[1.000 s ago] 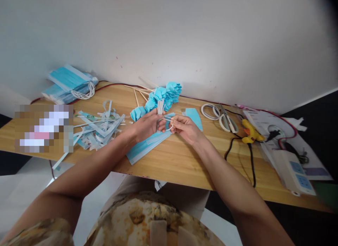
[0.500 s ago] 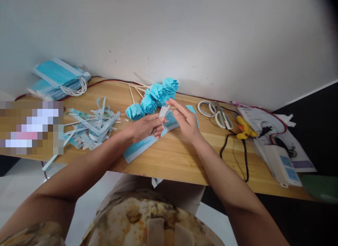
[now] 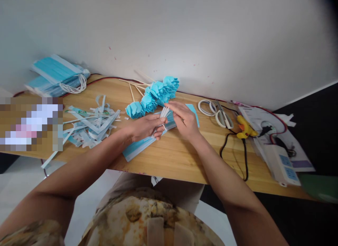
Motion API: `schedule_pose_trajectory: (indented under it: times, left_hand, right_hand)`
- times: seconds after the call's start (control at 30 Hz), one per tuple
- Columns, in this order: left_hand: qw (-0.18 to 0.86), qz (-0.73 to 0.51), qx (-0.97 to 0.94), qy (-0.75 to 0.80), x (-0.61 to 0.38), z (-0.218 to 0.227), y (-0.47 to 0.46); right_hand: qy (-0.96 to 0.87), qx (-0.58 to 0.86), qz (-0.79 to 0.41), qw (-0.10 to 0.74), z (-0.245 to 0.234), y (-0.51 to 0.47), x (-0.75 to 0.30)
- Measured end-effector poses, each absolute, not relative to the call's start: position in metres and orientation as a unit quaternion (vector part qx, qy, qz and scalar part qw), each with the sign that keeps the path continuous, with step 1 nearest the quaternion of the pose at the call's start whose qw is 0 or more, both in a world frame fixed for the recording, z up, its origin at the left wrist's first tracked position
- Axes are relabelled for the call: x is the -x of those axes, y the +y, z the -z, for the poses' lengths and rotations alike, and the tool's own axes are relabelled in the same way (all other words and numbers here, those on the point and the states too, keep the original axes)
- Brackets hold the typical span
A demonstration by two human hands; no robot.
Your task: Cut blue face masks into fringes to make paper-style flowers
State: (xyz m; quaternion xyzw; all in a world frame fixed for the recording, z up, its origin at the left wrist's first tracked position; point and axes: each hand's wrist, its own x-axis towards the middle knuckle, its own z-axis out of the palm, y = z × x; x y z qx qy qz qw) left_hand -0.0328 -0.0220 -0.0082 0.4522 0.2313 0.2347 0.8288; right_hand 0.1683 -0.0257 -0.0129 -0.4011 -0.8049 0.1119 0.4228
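Note:
My left hand (image 3: 149,127) is closed around a bundle of thin white strips (image 3: 164,114), whose ends fan out above the thumb. My right hand (image 3: 184,118) is curled over the upper ends of that bundle, fingertips against the strips; its grip is partly hidden. Beneath both hands lie flat blue-and-white mask pieces (image 3: 141,147) on the wooden table (image 3: 185,158). Just beyond the hands, several blue folded flowers (image 3: 149,102) on wooden sticks rest in a row.
Left of my hands is a heap of cut mask strips (image 3: 96,122). Packed masks (image 3: 56,73) sit at the back left. On the right are scissors (image 3: 223,117), a white tape roll (image 3: 207,108), a yellow glue gun (image 3: 245,127) with its black cord, and a power strip (image 3: 283,165).
My right hand has shifted slightly left and curled its fingers closer over the bundle's ends. The loose white loop below the left fingers shows less now. My left hand stays in place.

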Motion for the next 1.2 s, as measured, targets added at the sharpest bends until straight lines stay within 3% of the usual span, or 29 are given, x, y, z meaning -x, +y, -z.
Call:
schedule_pose_trajectory:
  times: [0.57,0.73,0.9,1.07,1.2]
  left_hand:
    - [0.823,-0.242,-0.454,0.242,0.033,0.007,-0.02]
    - [0.817,-0.285,-0.441,0.239,0.034,0.005,-0.017]
    - [0.779,-0.356,-0.46,0.235,0.032,0.007,-0.014]
    - [0.694,-0.381,-0.546,0.274,0.029,0.014,-0.014]
    - [0.673,-0.397,-0.554,0.288,0.029,0.012,-0.016]
  right_hand:
    - [-0.797,0.387,-0.118,0.449,0.014,-0.025,-0.166]
    - [-0.736,0.439,-0.268,0.44,0.015,-0.028,-0.163]
    - [-0.719,0.448,-0.386,0.365,0.015,-0.03,-0.159]
    - [-0.729,0.486,-0.339,0.343,0.018,-0.034,-0.15]
    - [-0.725,0.5,-0.263,0.394,0.019,-0.034,-0.149]
